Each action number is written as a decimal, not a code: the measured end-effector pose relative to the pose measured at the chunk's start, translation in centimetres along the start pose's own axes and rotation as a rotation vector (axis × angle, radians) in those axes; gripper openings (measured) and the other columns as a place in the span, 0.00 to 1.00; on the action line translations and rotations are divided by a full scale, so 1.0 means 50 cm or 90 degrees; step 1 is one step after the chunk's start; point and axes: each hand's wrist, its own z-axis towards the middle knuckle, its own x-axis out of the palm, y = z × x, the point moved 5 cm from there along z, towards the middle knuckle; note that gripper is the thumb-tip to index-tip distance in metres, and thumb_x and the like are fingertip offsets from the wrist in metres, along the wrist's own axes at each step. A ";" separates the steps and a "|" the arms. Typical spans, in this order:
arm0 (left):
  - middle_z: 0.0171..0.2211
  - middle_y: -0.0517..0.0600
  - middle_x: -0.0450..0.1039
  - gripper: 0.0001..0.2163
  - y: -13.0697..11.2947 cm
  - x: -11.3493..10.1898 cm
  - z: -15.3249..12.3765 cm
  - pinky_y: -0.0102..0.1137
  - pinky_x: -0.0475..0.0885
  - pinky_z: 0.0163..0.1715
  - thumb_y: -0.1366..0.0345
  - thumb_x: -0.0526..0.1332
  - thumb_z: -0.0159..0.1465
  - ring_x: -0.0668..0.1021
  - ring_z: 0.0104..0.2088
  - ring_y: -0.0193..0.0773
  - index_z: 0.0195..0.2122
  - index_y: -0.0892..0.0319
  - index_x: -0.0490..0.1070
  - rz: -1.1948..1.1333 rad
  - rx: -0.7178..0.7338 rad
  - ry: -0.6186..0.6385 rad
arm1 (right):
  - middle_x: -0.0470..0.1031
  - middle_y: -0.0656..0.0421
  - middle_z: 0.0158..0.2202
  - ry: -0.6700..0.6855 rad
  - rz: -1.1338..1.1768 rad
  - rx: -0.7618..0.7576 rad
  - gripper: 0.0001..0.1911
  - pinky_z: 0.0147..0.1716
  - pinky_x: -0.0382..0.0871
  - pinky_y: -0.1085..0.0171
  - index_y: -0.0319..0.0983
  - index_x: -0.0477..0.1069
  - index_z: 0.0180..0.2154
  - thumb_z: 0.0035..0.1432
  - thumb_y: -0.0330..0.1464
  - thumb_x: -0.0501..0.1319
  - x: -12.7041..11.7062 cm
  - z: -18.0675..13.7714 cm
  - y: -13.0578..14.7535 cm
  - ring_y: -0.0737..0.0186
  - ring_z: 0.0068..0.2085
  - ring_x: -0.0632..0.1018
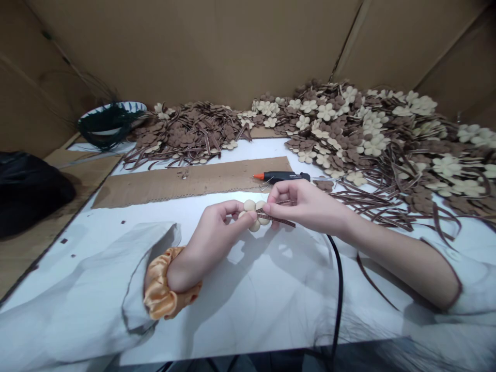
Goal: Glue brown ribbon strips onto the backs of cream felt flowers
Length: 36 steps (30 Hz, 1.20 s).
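Note:
My left hand [211,240] pinches a small cream felt flower [254,214] above the white table [271,289]. My right hand [304,206] meets it from the right, fingers pressed on a brown striped ribbon [281,220] that lies across the flower and trails to the right. Both hands are closed on the piece. An orange satin scrunchie [163,292] sits on my left wrist. A black glue gun [284,176] with an orange tip lies just behind my right hand, its black cord [340,289] running toward me.
A strip of brown cardboard [186,182] lies behind the hands. Heaps of brown and cream felt flowers with ribbons [368,134] fill the back and right. A bowl with dark strands [110,120] stands at back left, a black bag [27,188] at left. Cardboard walls enclose the table.

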 end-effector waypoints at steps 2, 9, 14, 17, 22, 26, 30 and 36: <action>0.19 0.43 0.65 0.09 -0.003 -0.001 0.001 0.23 0.58 0.18 0.64 0.58 0.56 0.64 0.19 0.27 0.21 0.61 0.67 -0.010 0.006 -0.002 | 0.73 0.63 0.22 0.020 0.029 0.003 0.12 0.21 0.63 0.74 0.38 0.63 0.28 0.46 0.30 0.66 0.002 0.000 0.001 0.71 0.23 0.73; 0.20 0.42 0.66 0.09 0.000 -0.008 -0.003 0.23 0.58 0.17 0.62 0.59 0.55 0.64 0.18 0.27 0.22 0.61 0.69 -0.015 -0.017 -0.029 | 0.72 0.63 0.24 0.024 0.029 -0.026 0.10 0.25 0.67 0.72 0.37 0.67 0.32 0.46 0.28 0.65 -0.011 0.006 -0.001 0.72 0.25 0.73; 0.20 0.42 0.67 0.09 -0.011 -0.012 -0.004 0.24 0.59 0.20 0.64 0.59 0.55 0.65 0.20 0.28 0.21 0.62 0.69 0.027 0.020 -0.057 | 0.72 0.63 0.23 -0.003 -0.001 -0.022 0.10 0.24 0.66 0.73 0.36 0.70 0.33 0.46 0.31 0.66 -0.010 0.004 -0.002 0.71 0.26 0.73; 0.20 0.43 0.67 0.09 -0.018 -0.013 -0.005 0.24 0.61 0.23 0.65 0.59 0.55 0.66 0.22 0.29 0.20 0.62 0.68 0.075 0.036 -0.069 | 0.72 0.62 0.24 -0.011 -0.002 -0.015 0.10 0.23 0.64 0.73 0.35 0.72 0.31 0.46 0.32 0.66 -0.004 0.002 -0.002 0.71 0.25 0.73; 0.22 0.44 0.70 0.07 -0.018 -0.007 -0.007 0.24 0.62 0.22 0.64 0.58 0.55 0.68 0.23 0.30 0.23 0.62 0.69 0.063 0.021 -0.043 | 0.70 0.64 0.20 0.003 -0.010 -0.030 0.06 0.20 0.60 0.72 0.34 0.73 0.26 0.47 0.31 0.65 0.002 0.004 -0.001 0.73 0.21 0.69; 0.23 0.45 0.71 0.07 -0.015 -0.003 -0.009 0.24 0.62 0.20 0.64 0.58 0.55 0.68 0.22 0.30 0.24 0.62 0.69 0.031 0.004 -0.036 | 0.68 0.65 0.17 0.004 -0.013 -0.021 0.03 0.19 0.57 0.73 0.34 0.72 0.25 0.48 0.29 0.64 0.004 0.004 -0.002 0.75 0.20 0.67; 0.22 0.43 0.70 0.05 -0.010 0.000 -0.005 0.23 0.61 0.19 0.66 0.58 0.56 0.66 0.19 0.28 0.25 0.61 0.70 -0.004 0.007 -0.010 | 0.68 0.65 0.17 -0.003 -0.017 -0.020 0.03 0.18 0.56 0.74 0.34 0.72 0.26 0.47 0.28 0.64 0.003 0.004 -0.003 0.75 0.20 0.66; 0.26 0.44 0.73 0.07 -0.018 -0.003 0.001 0.22 0.62 0.22 0.63 0.60 0.57 0.70 0.25 0.30 0.28 0.60 0.73 0.050 0.067 0.018 | 0.71 0.62 0.20 -0.042 -0.032 -0.040 0.07 0.18 0.56 0.73 0.35 0.73 0.27 0.49 0.33 0.63 -0.015 0.006 -0.004 0.73 0.21 0.69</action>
